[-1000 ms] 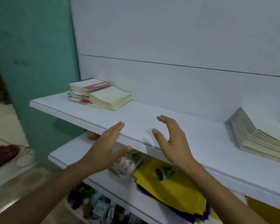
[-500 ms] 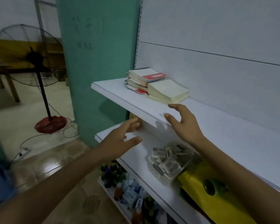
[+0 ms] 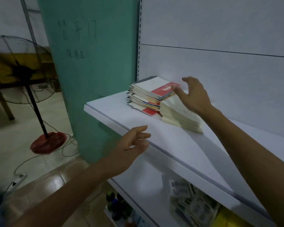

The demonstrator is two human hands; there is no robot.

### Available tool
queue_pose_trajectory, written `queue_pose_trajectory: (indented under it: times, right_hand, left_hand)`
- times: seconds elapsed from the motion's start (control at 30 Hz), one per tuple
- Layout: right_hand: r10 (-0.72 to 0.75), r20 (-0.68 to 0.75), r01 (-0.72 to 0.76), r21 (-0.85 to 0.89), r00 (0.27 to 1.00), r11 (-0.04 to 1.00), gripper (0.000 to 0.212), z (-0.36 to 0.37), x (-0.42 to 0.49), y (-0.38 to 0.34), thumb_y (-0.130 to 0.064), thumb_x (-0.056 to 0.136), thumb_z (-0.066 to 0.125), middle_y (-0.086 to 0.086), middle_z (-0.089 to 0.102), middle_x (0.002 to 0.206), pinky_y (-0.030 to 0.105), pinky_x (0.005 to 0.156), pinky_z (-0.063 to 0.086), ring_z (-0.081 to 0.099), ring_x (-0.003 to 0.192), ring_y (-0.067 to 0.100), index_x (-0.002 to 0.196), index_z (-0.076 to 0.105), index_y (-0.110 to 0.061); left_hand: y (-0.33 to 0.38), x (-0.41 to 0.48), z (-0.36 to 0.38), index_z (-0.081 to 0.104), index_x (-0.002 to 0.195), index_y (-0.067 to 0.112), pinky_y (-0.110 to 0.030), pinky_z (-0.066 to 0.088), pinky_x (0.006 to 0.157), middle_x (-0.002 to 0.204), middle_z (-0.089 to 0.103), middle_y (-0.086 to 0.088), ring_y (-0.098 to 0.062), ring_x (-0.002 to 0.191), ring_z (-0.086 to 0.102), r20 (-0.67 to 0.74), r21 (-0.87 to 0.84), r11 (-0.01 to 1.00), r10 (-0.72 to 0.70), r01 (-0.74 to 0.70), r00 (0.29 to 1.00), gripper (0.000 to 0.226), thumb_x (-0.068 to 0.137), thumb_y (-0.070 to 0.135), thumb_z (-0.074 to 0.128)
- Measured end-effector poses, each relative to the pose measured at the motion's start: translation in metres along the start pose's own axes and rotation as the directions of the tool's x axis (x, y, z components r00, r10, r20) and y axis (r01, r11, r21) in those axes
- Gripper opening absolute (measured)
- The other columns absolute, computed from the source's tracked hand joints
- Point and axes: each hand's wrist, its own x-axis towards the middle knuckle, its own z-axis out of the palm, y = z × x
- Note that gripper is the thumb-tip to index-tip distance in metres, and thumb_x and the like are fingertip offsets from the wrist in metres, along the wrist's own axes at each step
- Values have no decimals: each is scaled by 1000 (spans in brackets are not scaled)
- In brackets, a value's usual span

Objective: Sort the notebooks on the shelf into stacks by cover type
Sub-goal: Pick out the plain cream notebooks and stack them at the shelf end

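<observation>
Two stacks of notebooks sit at the left end of a white shelf. The left stack has white covers with red bands, its books fanned unevenly. Beside it on the right lies a lower stack of plain cream notebooks. My right hand hovers over the cream stack with fingers spread, its fingertips at the right edge of the top red-banded notebook. My left hand is at the shelf's front edge, fingers loosely extended, holding nothing.
A teal pillar stands just left of the shelf. A standing fan with a red base and a cable is on the floor farther left. The lower shelf holds a basket of small packets and bottles.
The view has swung left and closer to the two stacks. My right hand has risen from the shelf's front edge to the notebooks. My left hand has moved up to the shelf edge.
</observation>
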Motion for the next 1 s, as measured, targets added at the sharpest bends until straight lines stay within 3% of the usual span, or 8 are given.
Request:
queue_pose_trajectory:
  times: [0.07, 0.17, 0.33, 0.47, 0.6, 0.7, 0.83, 1.0]
  right_hand:
    - [112, 296, -20, -297, 949, 955, 101, 24, -2, 17, -84, 73, 28, 16, 34, 149, 42, 105, 32, 36, 133, 31, 141, 33, -9]
    - [199, 444, 10, -425, 874, 905, 120, 36, -6, 27, -92, 57, 23, 8, 17, 157, 43, 112, 24, 24, 141, 28, 149, 13, -15]
    - [180, 392, -38, -344, 902, 938, 86, 28, -29, 17, -69, 82, 33, 1, 14, 159, 35, 115, 15, 17, 144, 21, 151, 16, -21]
    - [199, 209, -215, 55, 957, 975, 76, 31, -54, 7, -69, 86, 31, -4, 28, 154, 37, 115, 24, 29, 140, 17, 148, 27, -27]
    - [-83, 201, 137, -277, 976, 951, 102, 54, -95, -20, -88, 72, 15, -6, 8, 156, 33, 119, 7, 6, 144, 7, 151, 18, -24]
    - [59, 252, -16, -172, 966, 985, 94, 55, -102, -36, -86, 70, 26, -19, 6, 155, 24, 115, 7, 4, 141, -5, 148, 23, -35]
    - [217, -108, -179, 284, 970, 942, 50, 37, -89, -45, -63, 85, 37, -19, 61, 122, 17, 92, 43, 55, 112, -2, 116, 63, -33]
    - [476, -450, -232, 496, 755, 837, 32, 29, -38, -40, -28, 102, 38, 4, 69, 101, 25, 81, 54, 66, 96, 15, 106, 65, -12]
  left_hand:
    - [-2, 19, 1, 41, 126, 46, -19, 49, 91, 128, 56, 19, 0, 113, 56, 29, -8, 1000, 17, -17, 999, 36, 93, 36, 52]
    - [1, 51, 2, 45, 119, 48, -28, 48, 96, 126, 56, 19, -7, 115, 56, 33, -76, 997, 24, -21, 999, 34, 86, 51, 54]
    - [-5, 99, 5, 54, 103, 34, -27, 50, 89, 117, 57, 8, -15, 111, 57, 23, -340, 935, -96, 98, 995, 21, 87, 41, 64]
    - [-2, 134, -10, 57, 115, 22, -31, 54, 80, 116, 64, -4, -22, 105, 64, 234, -509, 798, -231, 321, 944, 34, 95, 46, 45]
    - [-4, 157, -22, 58, 125, 21, -40, 56, 83, 117, 68, -6, -24, 106, 66, 497, -517, 718, -191, 466, 846, 45, 94, 51, 42]
    - [-12, 163, -20, 57, 127, 18, -44, 54, 88, 115, 69, -7, -26, 103, 66, 439, -409, 831, -182, 376, 880, 31, 98, 25, 50]
    - [-18, 160, -28, 60, 117, 24, -42, 51, 92, 115, 67, -2, -21, 102, 64, 349, -408, 885, -78, 225, 934, 23, 99, 17, 48]
    - [-28, 160, -72, 63, 99, 32, -30, 54, 71, 93, 72, 9, -10, 84, 68, 224, -516, 853, 43, 81, 974, 15, 96, 23, 52]
